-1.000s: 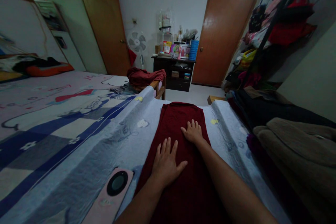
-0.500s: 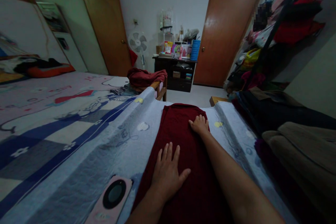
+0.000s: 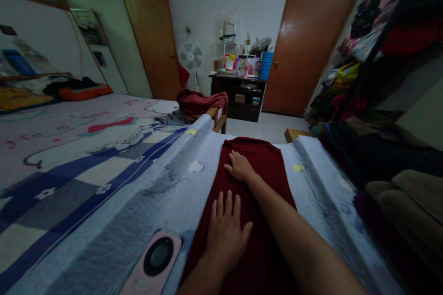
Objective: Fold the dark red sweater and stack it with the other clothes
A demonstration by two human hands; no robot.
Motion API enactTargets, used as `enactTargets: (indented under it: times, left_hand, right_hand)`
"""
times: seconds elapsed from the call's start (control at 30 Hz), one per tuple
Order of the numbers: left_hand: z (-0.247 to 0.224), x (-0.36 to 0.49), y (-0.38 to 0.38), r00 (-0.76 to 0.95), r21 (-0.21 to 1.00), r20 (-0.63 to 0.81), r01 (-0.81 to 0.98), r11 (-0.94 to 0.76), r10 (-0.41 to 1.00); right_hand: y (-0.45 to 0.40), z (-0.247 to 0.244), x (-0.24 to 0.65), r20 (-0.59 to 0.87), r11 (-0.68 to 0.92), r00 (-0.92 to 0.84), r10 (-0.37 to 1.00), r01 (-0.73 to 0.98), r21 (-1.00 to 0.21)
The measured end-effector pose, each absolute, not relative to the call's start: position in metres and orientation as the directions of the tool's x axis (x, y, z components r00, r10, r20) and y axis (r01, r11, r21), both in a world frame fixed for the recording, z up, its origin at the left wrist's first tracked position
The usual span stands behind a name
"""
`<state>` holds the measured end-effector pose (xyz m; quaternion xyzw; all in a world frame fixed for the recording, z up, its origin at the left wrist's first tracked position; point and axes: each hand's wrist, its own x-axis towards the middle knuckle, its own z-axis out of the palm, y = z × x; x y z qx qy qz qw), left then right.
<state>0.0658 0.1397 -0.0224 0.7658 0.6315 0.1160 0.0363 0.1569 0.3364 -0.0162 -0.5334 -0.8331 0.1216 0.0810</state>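
Note:
A dark red garment (image 3: 266, 166), its exact kind unclear, lies flat and long on the light blue bedding in front of me. My left hand (image 3: 226, 226) rests palm down on its left half, fingers stretched out. Farther up, near the garment's far left corner, my right hand (image 3: 240, 166) lies flat on the cloth with its fingers extended. Neither hand grips anything. Left of the garment is a pink phone (image 3: 154, 262) with a round black camera ring, lying on the bedding. The garment's near end runs out of view beneath my forearms.
Folded dark clothes (image 3: 391, 143) and a brown folded item (image 3: 411, 198) are piled at the right. A reddish cloth (image 3: 200, 103) hangs over a wooden bed end. Patterned bedding (image 3: 86, 184) spreads left. A dark cabinet (image 3: 238, 97) and a fan (image 3: 191, 57) stand beyond.
My right hand has slid left across the garment, from its far right edge toward its far left corner. My left hand stays on the cloth. The view has turned slightly left.

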Motion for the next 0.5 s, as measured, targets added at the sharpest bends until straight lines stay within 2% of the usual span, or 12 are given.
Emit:
enactTargets:
  times: [0.33, 0.5]
  left_hand:
    - [-0.026, 0.066, 0.141, 0.176, 0.195, 0.118, 0.961, -0.197, 0.977]
    - [-0.028, 0.066, 0.141, 0.178, 0.19, 0.137, 0.961, -0.202, 0.974]
  right_hand:
    - [0.359, -0.014, 0.139, 0.022, 0.332, -0.337, 0.941, 0.912, -0.242]
    - [0.369, -0.018, 0.139, -0.045, 0.307, -0.333, 0.942, 0.907, -0.287]
